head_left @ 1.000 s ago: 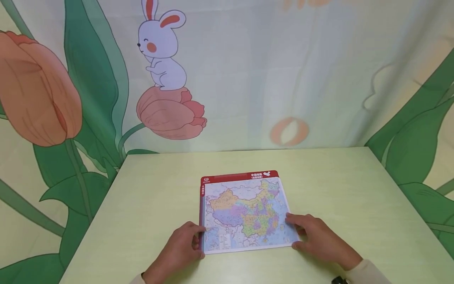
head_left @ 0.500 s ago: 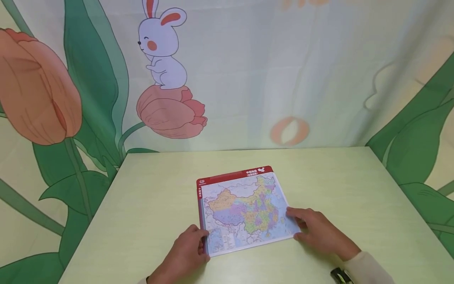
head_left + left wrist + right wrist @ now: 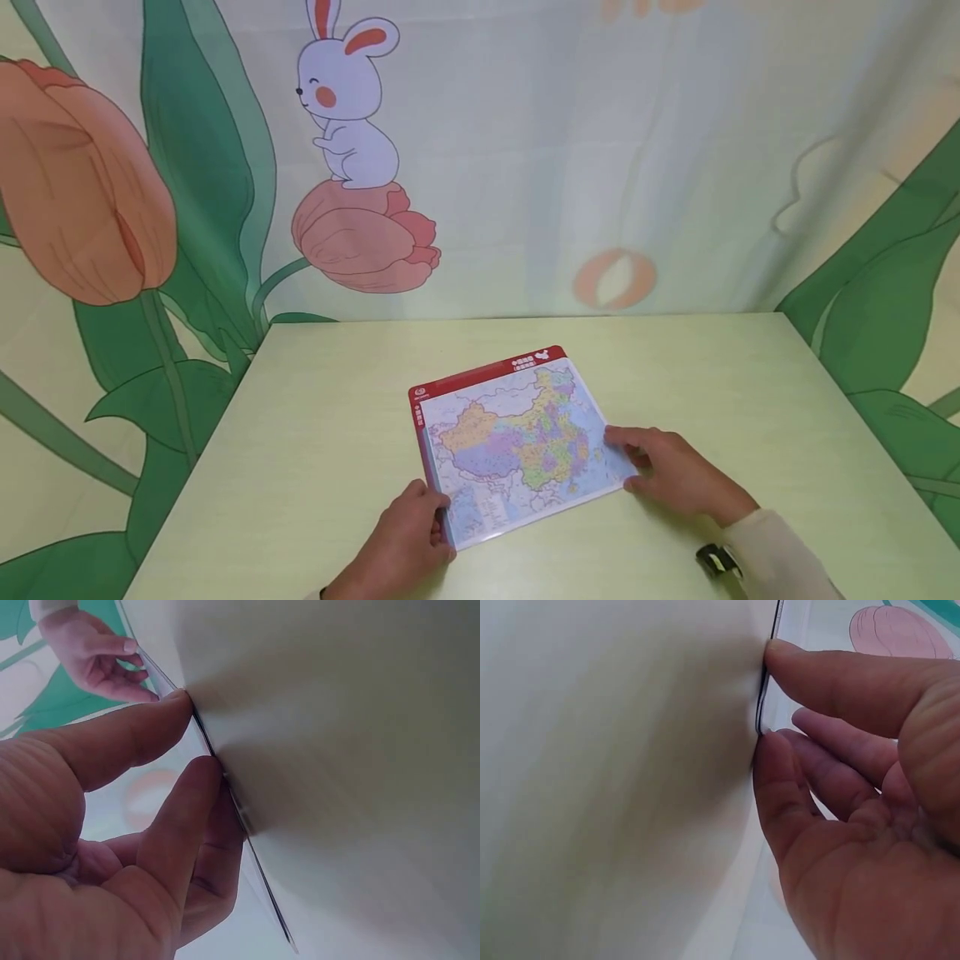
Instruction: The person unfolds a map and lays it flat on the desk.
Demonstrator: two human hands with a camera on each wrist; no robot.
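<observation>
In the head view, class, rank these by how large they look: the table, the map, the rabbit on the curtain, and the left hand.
1. Table, by far the largest.
2. Map.
3. Rabbit, but it is farther off, so its place next to the map is unsure.
4. Left hand, partly cut off by the frame edge.
</observation>
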